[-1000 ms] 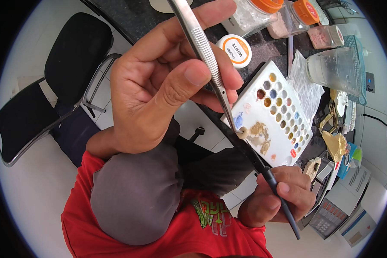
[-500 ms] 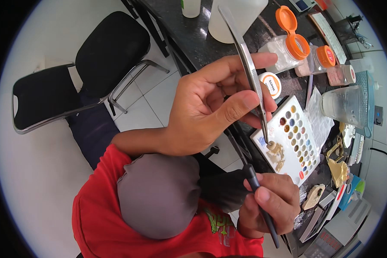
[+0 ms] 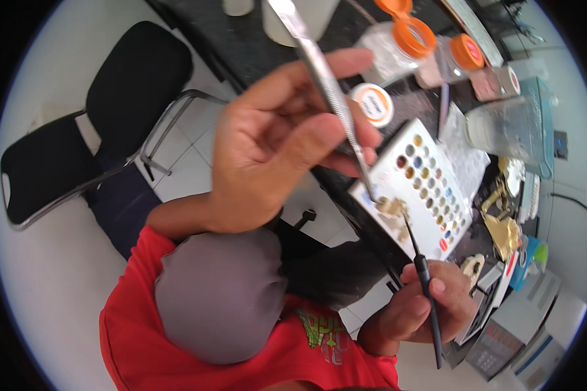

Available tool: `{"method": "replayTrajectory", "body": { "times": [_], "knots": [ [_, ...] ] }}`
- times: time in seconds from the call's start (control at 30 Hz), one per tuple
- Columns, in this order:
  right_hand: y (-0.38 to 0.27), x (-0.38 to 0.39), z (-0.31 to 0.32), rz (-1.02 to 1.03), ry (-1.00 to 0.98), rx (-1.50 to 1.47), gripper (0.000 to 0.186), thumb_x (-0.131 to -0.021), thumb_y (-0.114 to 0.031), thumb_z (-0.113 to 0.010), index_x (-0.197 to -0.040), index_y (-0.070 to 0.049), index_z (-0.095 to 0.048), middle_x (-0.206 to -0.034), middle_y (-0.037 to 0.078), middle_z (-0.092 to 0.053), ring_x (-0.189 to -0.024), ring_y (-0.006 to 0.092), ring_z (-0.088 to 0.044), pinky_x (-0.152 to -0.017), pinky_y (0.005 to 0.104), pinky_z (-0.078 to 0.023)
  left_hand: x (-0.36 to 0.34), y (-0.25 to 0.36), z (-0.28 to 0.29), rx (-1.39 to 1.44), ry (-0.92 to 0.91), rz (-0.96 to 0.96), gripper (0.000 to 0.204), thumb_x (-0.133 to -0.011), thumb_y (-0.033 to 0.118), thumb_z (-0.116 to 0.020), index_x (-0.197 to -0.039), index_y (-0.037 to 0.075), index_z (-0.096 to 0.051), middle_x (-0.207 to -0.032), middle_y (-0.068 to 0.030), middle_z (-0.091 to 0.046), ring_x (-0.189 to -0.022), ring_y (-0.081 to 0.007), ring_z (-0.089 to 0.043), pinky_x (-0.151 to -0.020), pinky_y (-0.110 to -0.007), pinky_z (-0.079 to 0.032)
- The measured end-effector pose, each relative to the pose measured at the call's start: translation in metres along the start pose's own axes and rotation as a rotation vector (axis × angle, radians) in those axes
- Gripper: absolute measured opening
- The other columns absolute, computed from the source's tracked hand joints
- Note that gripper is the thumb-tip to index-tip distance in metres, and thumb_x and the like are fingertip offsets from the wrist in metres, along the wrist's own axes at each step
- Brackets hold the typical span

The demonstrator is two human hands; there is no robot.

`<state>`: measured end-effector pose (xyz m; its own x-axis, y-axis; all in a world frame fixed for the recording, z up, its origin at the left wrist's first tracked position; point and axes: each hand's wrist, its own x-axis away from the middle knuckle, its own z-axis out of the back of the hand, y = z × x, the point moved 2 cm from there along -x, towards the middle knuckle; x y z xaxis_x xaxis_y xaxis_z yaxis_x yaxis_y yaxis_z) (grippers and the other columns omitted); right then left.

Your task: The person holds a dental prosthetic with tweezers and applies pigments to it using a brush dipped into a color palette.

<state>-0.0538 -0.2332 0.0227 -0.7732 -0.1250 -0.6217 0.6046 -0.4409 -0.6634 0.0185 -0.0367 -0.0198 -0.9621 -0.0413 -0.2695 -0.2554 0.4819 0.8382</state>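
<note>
My left hand (image 3: 267, 143) is closed around long metal tweezers (image 3: 326, 81), their points down over the corner of a white palette (image 3: 378, 189). A small pale piece seems to sit at the tweezer tips, but blur hides its outline. My right hand (image 3: 437, 303) pinches a slim black-handled brush (image 3: 426, 280). Its fine tip reaches the smeared beige paste (image 3: 391, 207) on the palette, close to the tweezer tips; whether it touches the paste I cannot tell. Rows of small round wells in browns, greys and blues fill the palette's other side.
Orange-lidded jars (image 3: 414, 36), a round white-lidded pot (image 3: 374, 104) and a clear cup (image 3: 502, 127) stand beyond the palette on the black bench. Crumpled clear plastic (image 3: 463, 146) lies beside it. A grey device (image 3: 502, 339) is at lower right, a black chair (image 3: 140, 85) at left.
The brush tip has swung up from beside the palette to its beige paste. The whole view has shifted, and the tweezers remain in my left hand over the palette corner.
</note>
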Motion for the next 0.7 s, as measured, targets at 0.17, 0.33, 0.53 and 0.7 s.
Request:
{"method": "replayTrajectory", "body": {
  "times": [0.17,0.33,0.53,0.7],
  "knots": [
    [0.004,-0.014,0.012,-0.139,0.138,0.131,0.022,-0.082,-0.017,-0.058,-0.091,0.001,-0.047,-0.065,0.013,-0.056,-0.056,0.0165,-0.054,-0.054,0.0224,-0.043,0.0,0.0,-0.003,-0.128,0.034,-0.009,0.062,-0.09,0.032,-0.054,-0.13,-0.011,-0.032,-0.078,-0.0039,-0.055,-0.064,-0.0083,-0.055,-0.054,-0.019,-0.049],
    [0.005,-0.03,0.011,-0.31,0.189,0.179,0.017,-0.078,-0.005,-0.061,-0.089,0.005,-0.052,-0.068,0.014,-0.057,-0.06,0.0179,-0.058,-0.057,0.0239,-0.047,-0.001,-0.004,-0.005,-0.128,0.054,-0.032,0.067,-0.089,0.033,-0.055,-0.129,-0.014,-0.029,-0.077,-0.003,-0.054,-0.064,-0.0075,-0.053,-0.054,-0.019,-0.048],
    [0.007,-0.04,0.004,-0.376,0.121,0.238,0.018,-0.068,0.003,-0.066,-0.085,0.006,-0.06,-0.074,0.014,-0.064,-0.065,0.0178,-0.062,-0.061,0.0237,-0.048,-0.001,-0.001,-0.003,-0.145,0.031,-0.054,0.065,-0.09,0.031,-0.053,-0.129,-0.014,-0.028,-0.077,-0.0033,-0.054,-0.063,-0.0074,-0.054,-0.052,-0.018,-0.048],
    [0.011,-0.04,0.0,-0.399,0.122,0.246,0.017,-0.066,0.004,-0.066,-0.082,0.004,-0.063,-0.073,0.013,-0.064,-0.063,0.0173,-0.062,-0.059,0.0235,-0.048,-0.001,-0.002,-0.001,-0.15,0.009,-0.069,0.063,-0.091,0.03,-0.052,-0.129,-0.015,-0.028,-0.078,-0.0038,-0.055,-0.062,-0.0073,-0.054,-0.052,-0.018,-0.048]
  ]
}}
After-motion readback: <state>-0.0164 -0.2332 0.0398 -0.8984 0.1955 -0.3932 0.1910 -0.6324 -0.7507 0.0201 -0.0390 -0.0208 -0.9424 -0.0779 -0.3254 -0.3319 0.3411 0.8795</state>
